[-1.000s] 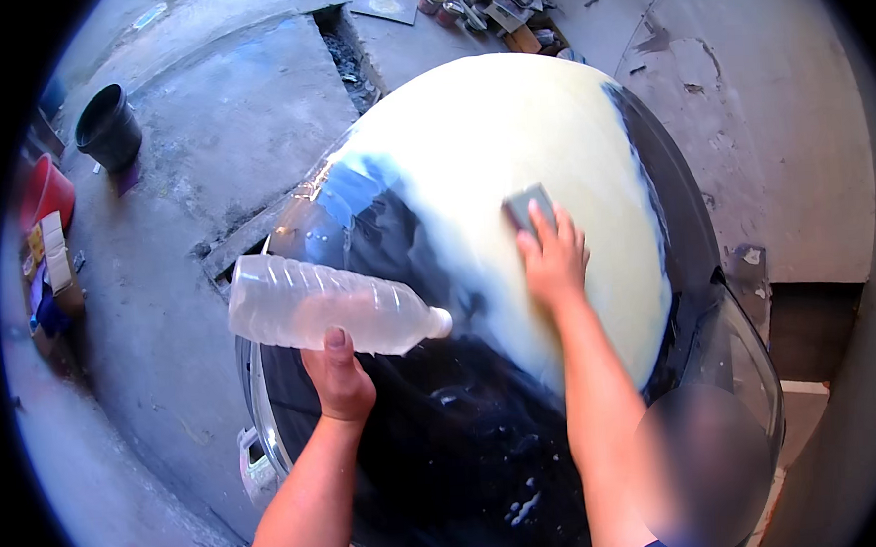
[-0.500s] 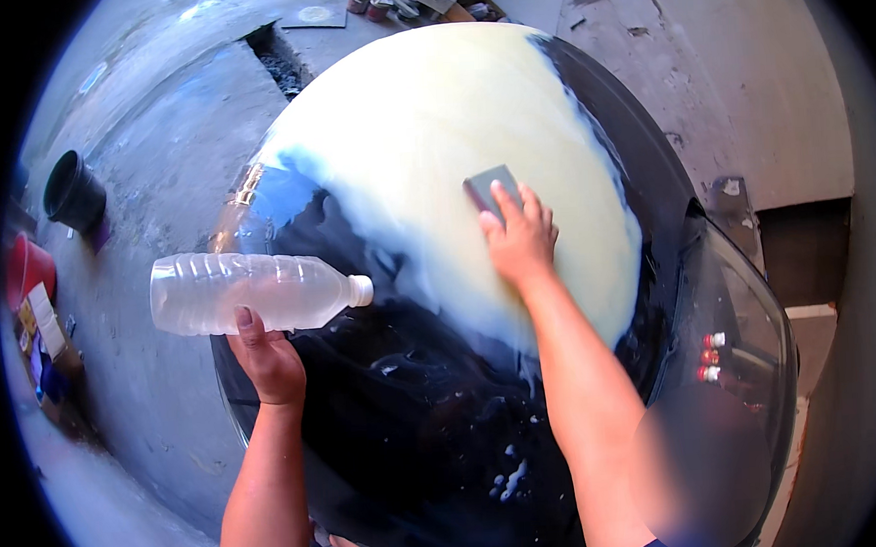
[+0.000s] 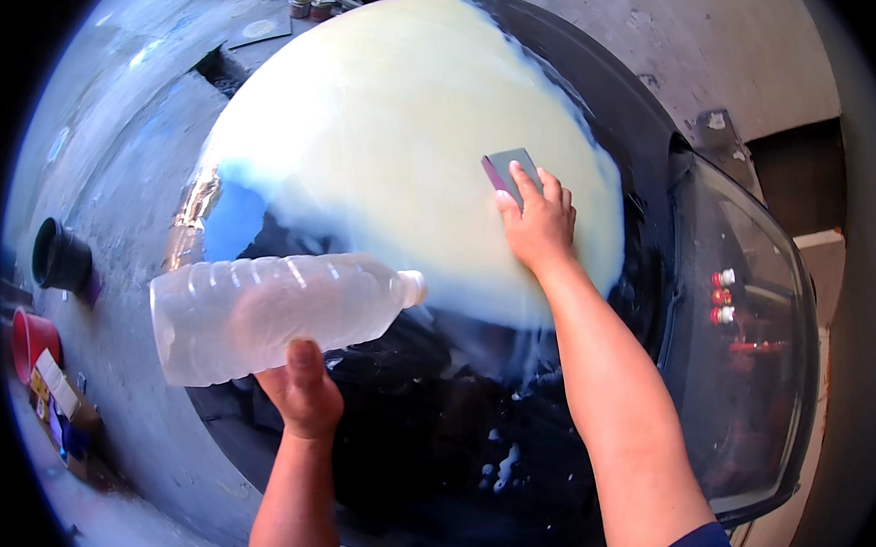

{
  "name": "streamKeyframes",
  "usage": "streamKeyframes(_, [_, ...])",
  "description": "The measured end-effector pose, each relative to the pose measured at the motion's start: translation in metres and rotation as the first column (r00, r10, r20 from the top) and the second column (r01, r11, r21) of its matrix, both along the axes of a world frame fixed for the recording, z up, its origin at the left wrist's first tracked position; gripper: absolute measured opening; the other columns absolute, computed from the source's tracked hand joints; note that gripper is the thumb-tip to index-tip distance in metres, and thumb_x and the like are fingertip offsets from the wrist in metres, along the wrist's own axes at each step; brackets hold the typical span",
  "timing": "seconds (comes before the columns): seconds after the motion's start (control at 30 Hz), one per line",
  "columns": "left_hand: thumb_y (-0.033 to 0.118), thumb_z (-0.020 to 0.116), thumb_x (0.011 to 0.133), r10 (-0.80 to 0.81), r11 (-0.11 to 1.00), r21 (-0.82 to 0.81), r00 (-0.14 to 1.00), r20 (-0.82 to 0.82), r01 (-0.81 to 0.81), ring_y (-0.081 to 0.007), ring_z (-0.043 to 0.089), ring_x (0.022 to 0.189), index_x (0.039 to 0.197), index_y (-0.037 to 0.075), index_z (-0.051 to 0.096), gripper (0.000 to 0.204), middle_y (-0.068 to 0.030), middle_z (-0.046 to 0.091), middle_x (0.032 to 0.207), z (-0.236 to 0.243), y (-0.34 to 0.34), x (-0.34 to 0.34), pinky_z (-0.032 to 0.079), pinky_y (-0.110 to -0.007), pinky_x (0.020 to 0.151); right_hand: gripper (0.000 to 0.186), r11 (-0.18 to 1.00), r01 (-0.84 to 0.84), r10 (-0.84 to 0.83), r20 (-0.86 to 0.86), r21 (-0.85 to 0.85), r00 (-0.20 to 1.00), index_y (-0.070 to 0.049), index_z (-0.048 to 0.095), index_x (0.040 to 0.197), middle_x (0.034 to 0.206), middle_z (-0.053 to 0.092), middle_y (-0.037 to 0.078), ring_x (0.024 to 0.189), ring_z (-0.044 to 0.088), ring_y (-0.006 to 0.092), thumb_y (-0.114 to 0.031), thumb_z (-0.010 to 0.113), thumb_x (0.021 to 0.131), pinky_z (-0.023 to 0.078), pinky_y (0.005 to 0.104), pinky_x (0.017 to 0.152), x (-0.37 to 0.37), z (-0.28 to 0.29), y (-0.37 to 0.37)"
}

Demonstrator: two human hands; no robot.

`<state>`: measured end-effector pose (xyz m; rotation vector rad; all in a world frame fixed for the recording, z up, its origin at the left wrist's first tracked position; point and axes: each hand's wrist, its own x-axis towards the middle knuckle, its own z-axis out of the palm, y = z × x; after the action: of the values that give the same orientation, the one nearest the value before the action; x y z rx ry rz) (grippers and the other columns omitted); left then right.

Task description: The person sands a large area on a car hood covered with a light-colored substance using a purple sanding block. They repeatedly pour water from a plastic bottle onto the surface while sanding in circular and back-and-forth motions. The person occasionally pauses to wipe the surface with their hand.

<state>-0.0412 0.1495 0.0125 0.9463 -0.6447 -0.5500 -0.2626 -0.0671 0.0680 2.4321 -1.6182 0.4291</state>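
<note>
right hand (image 3: 539,223) on block (image 3: 505,165), bare pale patch (image 3: 381,128) around — edges apart

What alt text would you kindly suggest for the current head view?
A right hand holds a grey rectangular block against a cream-coated patch on a glossy black curved panel; the left hand holds a translucent ribbed plastic bottle sideways.

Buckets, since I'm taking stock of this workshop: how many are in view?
2: a black bucket at the far left, and a red bucket just below it in the picture. More may be hidden near the dark left rim.
</note>
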Motion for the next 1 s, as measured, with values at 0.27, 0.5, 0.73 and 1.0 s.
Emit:
streamKeyframes(0.27, [0.047, 0.056, 0.094, -0.038, 0.999, -0.029, 0.998, 0.051, 0.039, -0.0226, 0.053, 0.113, 0.131, -0.003, 0.044, 0.062, -0.0122, 0.055, 0.121, 0.023, -0.045, -0.049, 0.04, -0.035, 0.098, 0.048, 0.968, -0.238, 0.241, -0.025, 0.082, 0.97, -0.018, 0.061, 0.129, 0.13, 0.049, 0.022, 0.109, 0.051, 0.0397, -0.034, 0.067, 0.084, 0.042, 0.0473, 0.093, -0.042, -0.002, 0.132])
streamKeyframes(0.5, [0.048, 0.053, 0.096, -0.072, 0.995, -0.068, 0.997, 0.035, 0.074, -0.0223, 0.054, 0.112, 0.13, -0.001, 0.045, 0.06, -0.0117, 0.056, 0.121, 0.027, -0.051, -0.057, 0.04, -0.035, 0.097, 0.044, 0.999, -0.02, 0.021, 0.038, -0.03, 0.999, -0.016, 0.061, 0.128, 0.128, 0.051, 0.02, 0.114, 0.049, 0.0384, -0.032, 0.064, 0.088, 0.04, 0.0473, 0.097, -0.064, 0.0, 0.011])
streamKeyframes(0.73, [0.048, 0.051, 0.097, -0.102, 0.995, 0.017, 0.993, 0.066, 0.101, -0.021, 0.054, 0.112, 0.128, 0.001, 0.047, 0.056, -0.0108, 0.057, 0.118, 0.011, -0.048, -0.049, 0.04, -0.034, 0.097, 0.052, 0.969, -0.213, 0.216, -0.011, 0.127, 0.976, -0.018, 0.06, 0.129, 0.13, 0.048, 0.021, 0.108, 0.05, 0.0413, -0.03, 0.072, 0.08, 0.042, 0.0481, 0.093, -0.08, 0.003, 0.15])
streamKeyframes(1.0, [0.047, 0.052, 0.097, -0.207, 0.978, 0.042, 0.974, 0.095, 0.204, -0.0201, 0.052, 0.113, 0.128, 0.002, 0.047, 0.055, -0.0097, 0.056, 0.118, 0.012, -0.049, -0.061, 0.039, -0.033, 0.097, 0.046, 0.997, 0.069, -0.068, 0.025, -0.044, 0.997, -0.016, 0.06, 0.13, 0.128, 0.05, 0.02, 0.113, 0.049, 0.0398, -0.032, 0.065, 0.088, 0.041, 0.0477, 0.097, -0.136, -0.002, 0.025])
